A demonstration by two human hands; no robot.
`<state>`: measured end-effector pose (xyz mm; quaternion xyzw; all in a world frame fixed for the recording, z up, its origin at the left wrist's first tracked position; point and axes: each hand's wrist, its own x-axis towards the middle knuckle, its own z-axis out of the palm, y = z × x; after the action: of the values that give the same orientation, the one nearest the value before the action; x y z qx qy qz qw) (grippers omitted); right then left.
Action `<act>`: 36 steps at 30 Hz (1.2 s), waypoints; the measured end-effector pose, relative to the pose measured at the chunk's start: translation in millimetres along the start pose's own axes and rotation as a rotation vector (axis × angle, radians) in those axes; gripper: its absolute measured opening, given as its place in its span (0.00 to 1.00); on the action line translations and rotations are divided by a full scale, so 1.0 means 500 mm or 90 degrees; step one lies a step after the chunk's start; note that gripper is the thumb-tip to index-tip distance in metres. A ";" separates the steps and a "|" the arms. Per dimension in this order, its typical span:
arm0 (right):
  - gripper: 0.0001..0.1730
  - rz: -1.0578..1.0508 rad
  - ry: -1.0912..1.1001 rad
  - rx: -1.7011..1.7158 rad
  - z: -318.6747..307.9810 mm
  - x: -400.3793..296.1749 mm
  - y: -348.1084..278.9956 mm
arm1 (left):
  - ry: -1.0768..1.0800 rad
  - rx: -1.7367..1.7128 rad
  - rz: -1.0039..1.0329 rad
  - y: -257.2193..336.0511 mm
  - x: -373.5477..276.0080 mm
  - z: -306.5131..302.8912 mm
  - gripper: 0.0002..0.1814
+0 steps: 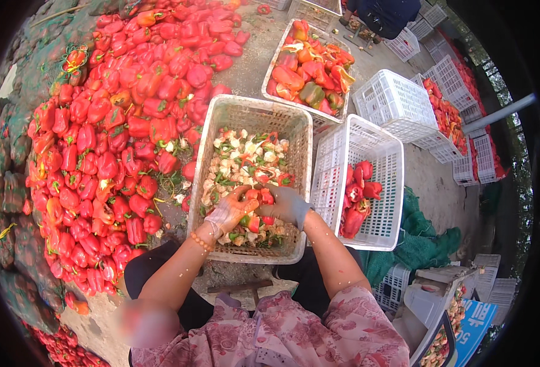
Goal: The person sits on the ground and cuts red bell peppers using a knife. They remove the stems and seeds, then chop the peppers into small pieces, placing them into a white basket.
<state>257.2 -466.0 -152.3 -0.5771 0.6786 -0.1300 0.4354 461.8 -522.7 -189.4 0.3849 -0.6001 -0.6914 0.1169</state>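
Observation:
Over a worn plastic crate (200, 192), my two gloved hands are close together. My left hand (228, 211), in a pale thin glove with a beaded bracelet at the wrist, has its fingers at a red bell pepper (264, 196). From the other side, my right hand (284, 205), in a grey glove, closes on the same pepper and partly hides it. Below them the crate holds pale pepper cores (247, 153), green stems and red scraps. A red and green pepper piece (251, 223) shows just under my hands.
A large heap of red bell peppers (109, 165) lies left, beside green net sacks (13, 192). To the right, a white crate (398, 183) holds several red peppers. Another crate (270, 87) ahead is full of opened peppers. Green netting (417, 247) lies right; a person (384, 16) is at the top.

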 end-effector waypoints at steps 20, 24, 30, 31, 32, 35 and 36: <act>0.20 0.238 -0.111 0.775 0.104 -0.045 0.145 | 0.214 -0.572 0.015 -0.023 0.050 0.020 0.27; 0.24 0.106 0.142 0.882 -0.069 0.035 0.168 | 0.337 -0.608 -0.038 -0.057 0.060 0.001 0.22; 0.24 0.011 0.375 0.728 -0.474 0.168 0.043 | 0.283 -0.634 -0.006 -0.013 0.071 0.014 0.36; 0.24 0.027 0.376 0.685 -0.462 0.180 0.043 | 0.284 -0.625 -0.006 -0.009 0.074 0.015 0.36; 0.25 0.044 0.370 0.641 -0.447 0.194 0.038 | 0.291 -0.618 -0.007 -0.006 0.078 0.018 0.37; 0.35 0.065 0.116 0.411 -0.251 0.144 0.023 | 0.275 -0.597 -0.013 -0.009 0.068 0.012 0.38; 0.38 0.090 0.036 0.397 -0.183 0.125 0.038 | 0.250 -0.588 -0.017 -0.002 0.067 0.014 0.38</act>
<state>179.3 -546.3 -139.0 -0.3637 0.6564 -0.3173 0.5798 434.8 -537.9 -203.5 0.4234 -0.1934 -0.8008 0.3770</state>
